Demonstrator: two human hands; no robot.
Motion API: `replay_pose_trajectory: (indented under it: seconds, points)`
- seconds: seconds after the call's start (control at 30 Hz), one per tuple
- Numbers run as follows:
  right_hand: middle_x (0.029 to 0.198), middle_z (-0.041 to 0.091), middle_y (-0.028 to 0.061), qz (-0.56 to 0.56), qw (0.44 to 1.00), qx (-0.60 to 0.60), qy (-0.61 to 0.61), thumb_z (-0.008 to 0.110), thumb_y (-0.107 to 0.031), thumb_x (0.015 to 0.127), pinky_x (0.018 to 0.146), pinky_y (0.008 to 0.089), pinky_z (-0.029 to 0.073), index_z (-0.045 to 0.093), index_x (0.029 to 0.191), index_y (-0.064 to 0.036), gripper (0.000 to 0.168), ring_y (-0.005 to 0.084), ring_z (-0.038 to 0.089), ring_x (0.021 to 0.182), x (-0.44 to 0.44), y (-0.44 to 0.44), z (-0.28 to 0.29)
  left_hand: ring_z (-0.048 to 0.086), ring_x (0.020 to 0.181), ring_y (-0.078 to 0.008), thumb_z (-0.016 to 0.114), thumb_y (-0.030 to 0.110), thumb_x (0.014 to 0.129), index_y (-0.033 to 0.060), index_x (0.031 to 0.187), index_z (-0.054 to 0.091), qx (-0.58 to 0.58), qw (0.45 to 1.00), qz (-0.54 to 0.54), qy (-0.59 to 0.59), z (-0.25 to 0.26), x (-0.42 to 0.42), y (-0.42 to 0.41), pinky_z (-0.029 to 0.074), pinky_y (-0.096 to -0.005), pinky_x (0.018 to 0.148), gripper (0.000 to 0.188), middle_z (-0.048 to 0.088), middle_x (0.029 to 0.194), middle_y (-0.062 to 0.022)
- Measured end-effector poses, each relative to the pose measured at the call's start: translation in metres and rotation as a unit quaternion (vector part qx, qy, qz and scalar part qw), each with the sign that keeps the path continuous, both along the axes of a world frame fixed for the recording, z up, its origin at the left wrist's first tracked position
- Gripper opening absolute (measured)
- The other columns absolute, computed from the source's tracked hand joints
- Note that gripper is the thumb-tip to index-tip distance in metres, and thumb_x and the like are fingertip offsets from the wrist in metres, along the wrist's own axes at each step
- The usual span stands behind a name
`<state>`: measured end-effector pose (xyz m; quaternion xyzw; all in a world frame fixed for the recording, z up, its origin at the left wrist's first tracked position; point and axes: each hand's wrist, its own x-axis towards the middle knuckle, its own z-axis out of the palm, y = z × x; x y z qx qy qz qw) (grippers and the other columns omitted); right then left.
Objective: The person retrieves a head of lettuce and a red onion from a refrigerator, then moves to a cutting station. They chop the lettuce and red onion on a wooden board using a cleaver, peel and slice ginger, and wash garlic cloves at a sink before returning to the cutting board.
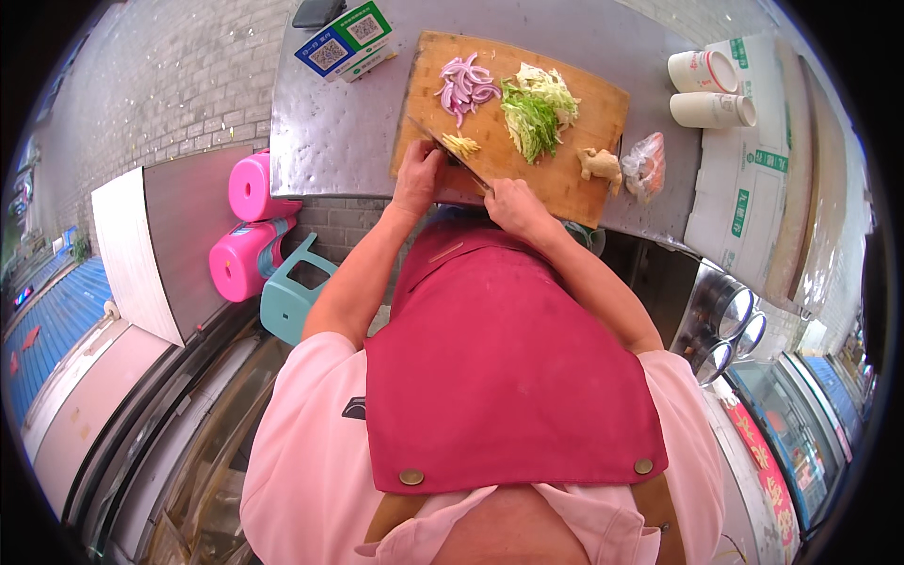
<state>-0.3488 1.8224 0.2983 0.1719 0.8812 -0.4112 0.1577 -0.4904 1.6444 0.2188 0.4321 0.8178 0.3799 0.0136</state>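
My right hand [518, 207] grips the handle of a kitchen knife [458, 159], whose blade slants up and left over the near left part of a wooden cutting board [593, 92]. Beside the blade my left hand [421, 169] has its fingers bent at the board's near left edge; what lies under them is hidden. A small heap of yellowish strips, seemingly cut ginger [461, 145], lies just beyond the knife. Farther back are sliced red onion [466, 86] and shredded cabbage [538, 109]. A piece of ginger root [600, 164] lies at the board's right side.
The metal table [332, 141] bears a clear plastic bag of orange-pink food [646, 166] right of the board and a sign with printed codes [344, 41] at back left. Paper cups [712, 110] stand by cartons [734, 191] at right. Pink stools [240, 261] and a teal stool [289, 304] are at left.
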Motion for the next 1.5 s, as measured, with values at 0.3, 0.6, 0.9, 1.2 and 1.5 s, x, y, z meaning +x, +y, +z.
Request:
replay_pose_trajectory:
  seconds: [0.3, 0.6, 0.9, 1.2, 1.5]
  points:
    - [0.088, 0.069, 0.0325, 0.014, 1.0, 0.019, -0.011, 0.055, -0.017, 0.094, 0.083, 0.0576, 0.055, 0.07, 0.092, 0.005, 0.026, 0.0513, 0.068, 0.087, 0.003, 0.006, -0.005, 0.06, 0.101, -0.035, 0.07, 0.005, 0.083, 0.0066, 0.103, 0.069, -0.055, 0.997, 0.024, 0.042, 0.015, 0.004, -0.007, 0.052, -0.0436, 0.089, 0.02, 0.065, 0.109, -0.0105]
    - [0.086, 0.069, 0.0311, -0.03, 0.998, 0.005, 0.048, 0.057, -0.016, 0.094, 0.083, 0.0569, 0.054, 0.07, 0.095, 0.003, 0.022, 0.05, 0.068, 0.087, 0.012, 0.013, 0.012, 0.06, 0.115, -0.0333, 0.068, 0.004, 0.084, 0.0066, 0.119, 0.07, -0.064, 0.994, 0.054, 0.071, 0.016, 0.014, -0.002, 0.049, -0.0448, 0.098, 0.035, 0.068, 0.119, -0.009]
    - [0.085, 0.071, 0.0294, 0.054, 0.997, 0.061, 0.012, 0.056, -0.014, 0.093, 0.078, 0.0557, 0.057, 0.067, 0.093, 0.001, 0.019, 0.0489, 0.07, 0.083, 0.017, 0.015, 0.007, 0.062, 0.117, -0.0367, 0.058, -0.006, 0.087, 0.0009, 0.118, 0.066, 0.018, 0.979, 0.202, 0.011, 0.062, -0.004, -0.058, 0.049, -0.0452, 0.103, 0.033, 0.067, 0.119, -0.0161]
    - [0.09, 0.073, 0.0185, 0.143, 0.956, 0.237, 0.099, 0.056, -0.008, 0.092, 0.069, 0.0434, 0.06, 0.062, 0.112, 0.001, 0.022, 0.034, 0.075, 0.079, 0.024, 0.02, 0.006, 0.066, 0.109, -0.0385, 0.059, 0.019, 0.098, -0.001, 0.112, 0.068, -0.202, 0.948, -0.234, -0.082, 0.123, -0.023, 0.021, 0.053, -0.0449, 0.096, 0.026, 0.071, 0.116, -0.0191]
    - [0.091, 0.071, 0.016, 0.146, 0.95, 0.25, 0.116, 0.056, -0.009, 0.093, 0.068, 0.0424, 0.059, 0.062, 0.115, 0.001, 0.025, 0.0328, 0.075, 0.08, 0.036, 0.023, 0.02, 0.066, 0.114, -0.0391, 0.06, 0.03, 0.102, -0.0032, 0.12, 0.067, -0.216, 0.932, -0.274, -0.094, 0.105, -0.028, 0.039, 0.053, -0.0439, 0.098, 0.038, 0.069, 0.124, -0.0222]
